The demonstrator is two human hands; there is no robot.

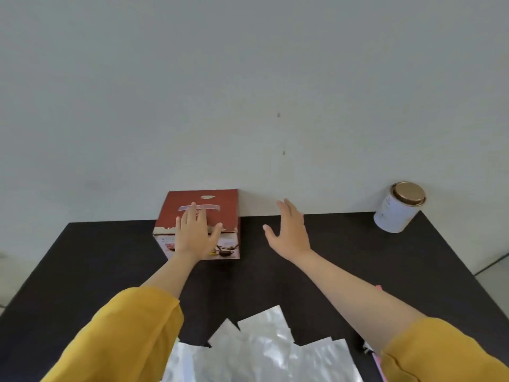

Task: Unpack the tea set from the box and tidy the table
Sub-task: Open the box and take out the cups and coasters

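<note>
With my left hand [196, 233] spread flat on the taped red cardboard box [199, 224] at twelve o'clock on the black table [344, 260], my empty, open right hand [289, 230] should grip its three o'clock side before peeling the tape.

no legible text on the box [220, 216] or tin [396, 213]

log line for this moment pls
stage: reaching for box | left hand: open, flat on red box | right hand: open, beside box | box: closed, taped | tin: far right | foil pouches: near edge
</note>
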